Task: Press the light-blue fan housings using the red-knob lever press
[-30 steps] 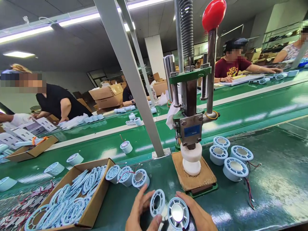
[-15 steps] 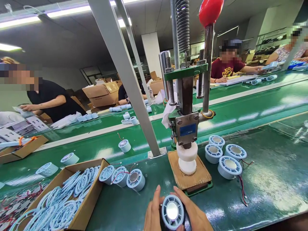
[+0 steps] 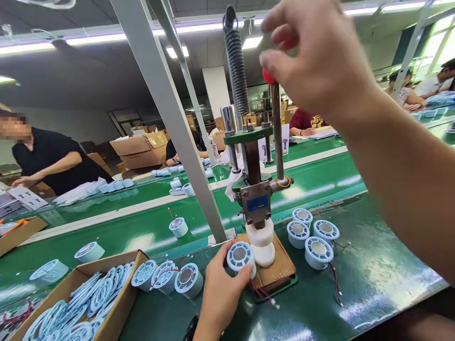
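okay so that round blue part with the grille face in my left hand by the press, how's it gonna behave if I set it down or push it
The round blue part looks like rigid moulded plastic, so it probably won't flex in the left hand. It is a short drum: set flat like the ones right of the press, it should sit steady; on edge it may roll. Thin red wires trailing below could snag when pushed.

Pale blue slotted fan housing (image 3: 241, 256), red press knob (image 3: 267, 76), green bench (image 3: 355, 284), white die (image 3: 261, 241).

No lettering reads clearly; the print on the maroon shirt (image 3: 308, 120) is too small
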Demonstrator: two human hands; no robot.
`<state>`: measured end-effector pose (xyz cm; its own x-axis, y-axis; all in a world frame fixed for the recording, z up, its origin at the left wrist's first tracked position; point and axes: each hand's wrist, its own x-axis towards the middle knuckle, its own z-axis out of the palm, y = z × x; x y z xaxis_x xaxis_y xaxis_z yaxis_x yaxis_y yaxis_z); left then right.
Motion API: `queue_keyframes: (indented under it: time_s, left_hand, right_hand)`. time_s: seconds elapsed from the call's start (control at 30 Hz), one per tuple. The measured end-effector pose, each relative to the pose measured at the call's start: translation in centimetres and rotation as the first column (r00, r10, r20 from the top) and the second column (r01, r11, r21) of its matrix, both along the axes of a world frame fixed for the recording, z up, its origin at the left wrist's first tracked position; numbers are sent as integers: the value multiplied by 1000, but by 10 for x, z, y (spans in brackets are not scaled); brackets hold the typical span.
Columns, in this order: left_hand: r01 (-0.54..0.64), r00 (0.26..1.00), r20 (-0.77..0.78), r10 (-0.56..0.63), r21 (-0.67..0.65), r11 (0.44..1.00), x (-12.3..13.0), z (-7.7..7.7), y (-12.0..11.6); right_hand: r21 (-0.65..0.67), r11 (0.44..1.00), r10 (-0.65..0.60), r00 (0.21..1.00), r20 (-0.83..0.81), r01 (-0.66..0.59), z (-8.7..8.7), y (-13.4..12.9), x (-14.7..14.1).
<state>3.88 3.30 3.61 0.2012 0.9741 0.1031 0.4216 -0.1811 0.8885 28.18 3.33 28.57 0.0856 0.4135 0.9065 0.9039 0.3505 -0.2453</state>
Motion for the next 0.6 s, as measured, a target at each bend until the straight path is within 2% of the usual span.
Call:
queue_keyframes:
  time_s: [0.03, 0.1, 0.17, 0.27, 0.4, 0.6]
  left_hand:
    - [38, 999, 37, -38, 12, 999, 10, 1, 5]
    - [98, 991, 86, -100, 27, 995, 29, -1, 12]
    - [155, 979, 128, -157, 24, 988, 43, -8, 18]
    - [235, 955, 185, -231, 1, 972, 54, -17, 24]
    - [260, 942, 225, -251, -14, 965, 52, -23, 26]
    - [279, 924, 264, -276, 26, 960, 48, -29, 23]
  right_hand:
    - [-80, 995, 54, 997, -64, -59, 16, 17, 5]
    - [-153, 967, 182, 971, -155, -206, 29, 46, 10]
    - [-109, 951, 264, 943, -200, -290, 26, 64, 11]
    - [-27, 943, 310, 908, -280, -330, 18, 72, 10]
    - [8, 946, 308, 889, -338, -325, 18, 56, 8]
    - [132, 935, 352, 899, -259, -328, 1, -5, 5]
